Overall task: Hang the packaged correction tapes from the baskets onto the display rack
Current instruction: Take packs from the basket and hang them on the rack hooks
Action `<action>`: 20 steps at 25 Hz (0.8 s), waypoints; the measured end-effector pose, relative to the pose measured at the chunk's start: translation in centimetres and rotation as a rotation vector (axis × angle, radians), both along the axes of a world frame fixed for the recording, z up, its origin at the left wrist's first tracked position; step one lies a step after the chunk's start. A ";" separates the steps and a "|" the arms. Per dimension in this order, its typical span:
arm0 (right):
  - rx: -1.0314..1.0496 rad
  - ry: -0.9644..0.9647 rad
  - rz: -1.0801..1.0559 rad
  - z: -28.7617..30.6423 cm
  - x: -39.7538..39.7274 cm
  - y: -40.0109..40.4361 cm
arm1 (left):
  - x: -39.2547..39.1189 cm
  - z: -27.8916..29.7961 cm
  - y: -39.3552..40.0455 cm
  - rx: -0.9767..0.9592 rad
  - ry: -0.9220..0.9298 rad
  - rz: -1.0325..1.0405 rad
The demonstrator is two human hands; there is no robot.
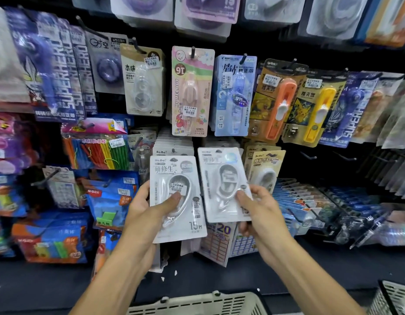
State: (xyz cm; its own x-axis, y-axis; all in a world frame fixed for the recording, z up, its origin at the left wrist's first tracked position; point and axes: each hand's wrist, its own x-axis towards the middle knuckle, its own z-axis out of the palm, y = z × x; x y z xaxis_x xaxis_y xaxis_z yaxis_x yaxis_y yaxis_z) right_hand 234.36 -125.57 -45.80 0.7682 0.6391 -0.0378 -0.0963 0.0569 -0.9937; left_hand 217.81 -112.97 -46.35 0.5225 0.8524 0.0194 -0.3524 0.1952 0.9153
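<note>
My left hand (pixel 149 208) grips a white packaged correction tape (pixel 185 223) marked 15M, thumb on its blister. My right hand (pixel 258 208) holds a second white packaged correction tape (pixel 219 171) by its lower edge, tilted slightly left. Both packs are held in front of the display rack (pixel 310 48), just below a stack of the same white packs on a hook (pixel 174 148). A beige basket (pixel 197 303) shows its rim at the bottom centre.
Pink, blue, orange and yellow correction-tape packs (pixel 192 92) hang in the row above. Bare hooks (pixel 308 155) stick out to the right of the beige packs (pixel 265 169). A second basket (pixel 394 296) stands at the bottom right. Coloured stationery packs (pixel 99 153) fill the left.
</note>
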 end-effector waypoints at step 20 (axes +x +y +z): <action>0.025 -0.115 0.314 -1.2 -3.4 1.0 | 1.6 -0.3 -1.7 0.223 0.155 -0.127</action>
State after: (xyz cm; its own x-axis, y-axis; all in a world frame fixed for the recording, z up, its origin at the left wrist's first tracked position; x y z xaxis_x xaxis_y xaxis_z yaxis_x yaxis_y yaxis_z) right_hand 230.99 -124.53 -47.00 0.5315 0.8452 0.0562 0.0000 0.0664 -0.9978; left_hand 219.38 -114.71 -46.68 0.6361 0.7636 0.1107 -0.1909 0.0168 0.9815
